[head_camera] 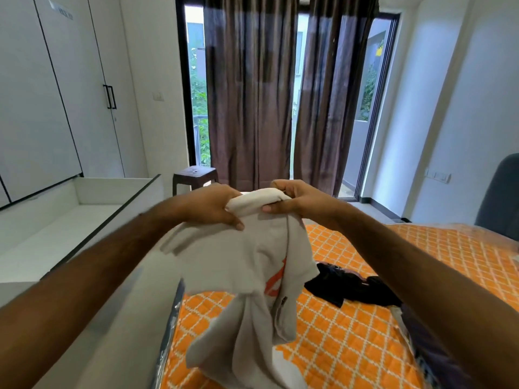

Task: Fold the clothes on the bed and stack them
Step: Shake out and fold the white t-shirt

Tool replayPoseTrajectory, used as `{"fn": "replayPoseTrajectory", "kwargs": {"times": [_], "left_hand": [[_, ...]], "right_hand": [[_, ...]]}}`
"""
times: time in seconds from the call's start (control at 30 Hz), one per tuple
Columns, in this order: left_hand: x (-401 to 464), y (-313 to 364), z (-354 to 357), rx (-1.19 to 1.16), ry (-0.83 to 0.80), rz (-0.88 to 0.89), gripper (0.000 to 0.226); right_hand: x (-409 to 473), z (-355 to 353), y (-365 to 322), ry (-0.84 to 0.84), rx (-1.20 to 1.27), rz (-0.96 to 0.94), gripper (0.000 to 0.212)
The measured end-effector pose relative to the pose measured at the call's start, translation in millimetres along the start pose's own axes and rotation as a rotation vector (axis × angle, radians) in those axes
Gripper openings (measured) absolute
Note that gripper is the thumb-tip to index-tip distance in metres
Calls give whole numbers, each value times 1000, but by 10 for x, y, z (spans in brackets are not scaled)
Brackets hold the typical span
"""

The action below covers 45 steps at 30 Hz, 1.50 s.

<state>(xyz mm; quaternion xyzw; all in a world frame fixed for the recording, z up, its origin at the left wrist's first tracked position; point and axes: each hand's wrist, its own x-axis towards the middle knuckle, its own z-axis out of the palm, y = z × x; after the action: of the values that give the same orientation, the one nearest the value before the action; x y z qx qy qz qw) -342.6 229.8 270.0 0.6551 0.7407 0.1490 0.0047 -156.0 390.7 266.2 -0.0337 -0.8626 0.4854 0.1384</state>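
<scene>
A white T-shirt (247,270) with an orange print hangs crumpled in the air above the bed (351,332), which has an orange sheet with a white lattice pattern. My left hand (212,206) grips the shirt's top edge on the left. Close beside it, my right hand (297,200) grips the same bunched edge. A dark navy garment (345,287) lies crumpled on the bed to the right of the hanging shirt. More dark cloth (427,355) lies at the bed's lower right, partly hidden by my right arm.
A white ledge (70,228) runs along the bed's left side below white wardrobe doors (70,94). A dark stool (195,175) stands before brown curtains (252,94) and a glass door. A grey headboard (500,197) rises at the far right.
</scene>
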Motion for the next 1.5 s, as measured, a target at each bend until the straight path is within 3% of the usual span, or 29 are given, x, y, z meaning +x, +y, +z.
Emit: {"fn": "replayPoseTrajectory", "kwargs": {"times": [0.1,0.2,0.27,0.37,0.47,0.57,0.6,0.7,0.77,0.87,1.03,1.2,1.3,1.4,1.5], "left_hand": [[-35,-215,122,-193,59,-34,13],[-31,-307,159,-480,196,-138,11],[8,-274,201,-638,314,-209,13],[127,-86,209,-753,462,-243,17],[289,175,125,-881,557,-254,19],[437,456,35,-911,540,-185,11],[454,539,2,-889,534,-153,12],[430,616,-37,-969,527,-48,14],[360,571,26,-1029,572,-1,33],[255,501,321,-863,733,-43,53],[229,547,1051,-612,422,-27,40],[297,589,1287,-524,315,-85,33],[257,601,1420,-590,266,-137,23],[184,578,1548,-833,201,-211,18],[133,574,1569,-973,283,-189,17]], "right_hand": [[-12,-105,24,139,62,-35,36],[-7,-205,142,491,-38,-25,49],[-24,-241,229,706,-237,-5,38],[-57,-184,232,805,-324,-81,24],[-33,58,154,718,-231,-113,22],[4,306,47,352,3,-39,36],[34,326,24,281,-25,-30,38],[142,220,-2,365,-246,-74,30],[149,107,-18,468,-213,-58,19],[131,9,-66,598,-37,-53,14],[105,-42,-228,639,286,-60,7],[-32,-173,-272,596,405,36,18],[-149,-339,-240,612,449,74,23],[-263,-504,-218,585,451,112,24],[-352,-642,-162,593,332,147,26]]}}
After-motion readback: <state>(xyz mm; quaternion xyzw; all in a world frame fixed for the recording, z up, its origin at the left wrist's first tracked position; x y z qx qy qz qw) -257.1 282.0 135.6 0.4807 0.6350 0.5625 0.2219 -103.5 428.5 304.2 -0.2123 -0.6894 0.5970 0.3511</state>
